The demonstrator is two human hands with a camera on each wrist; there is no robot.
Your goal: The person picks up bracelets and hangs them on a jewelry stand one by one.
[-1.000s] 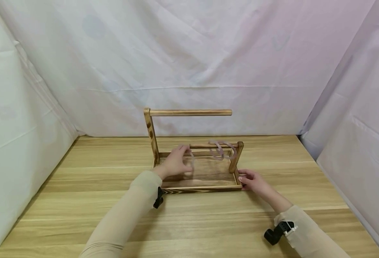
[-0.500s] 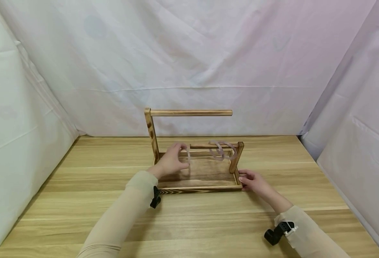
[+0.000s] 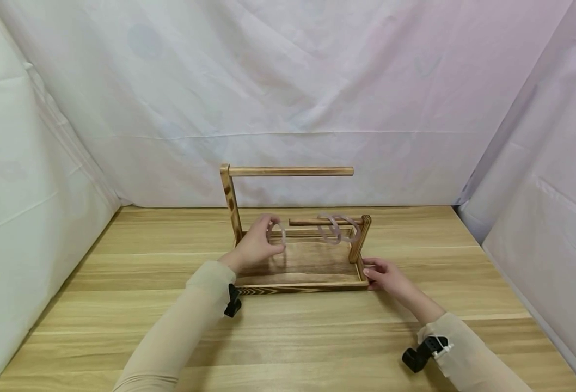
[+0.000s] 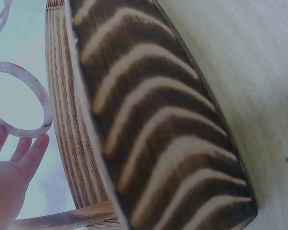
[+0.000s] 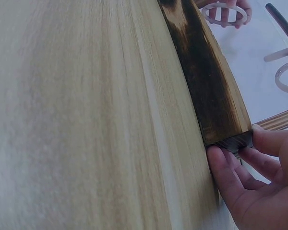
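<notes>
My left hand (image 3: 257,244) pinches a pale translucent bangle (image 4: 26,79) between thumb and fingers, above the left part of a wooden tray-based stand (image 3: 302,287). This bangle is off the short lower rod (image 3: 304,222), to the left of its free end. Two more bangles (image 3: 336,228) hang on that rod near its right post (image 3: 359,239). At the tray's front right corner, my right hand (image 3: 385,280) holds the end of the tray wall, thumb above and fingers at its side, as the right wrist view (image 5: 259,177) shows.
A longer upper rod (image 3: 290,171) extends rightward from a tall left post (image 3: 230,201), with no bangle on it. The stand sits on a wood-grain table (image 3: 307,343). White cloth (image 3: 288,98) hangs behind and at both sides.
My left hand has drawn the bangle leftward, away from the lower rod's free end. The right hand, the stand and the two hanging bangles have stayed in place.
</notes>
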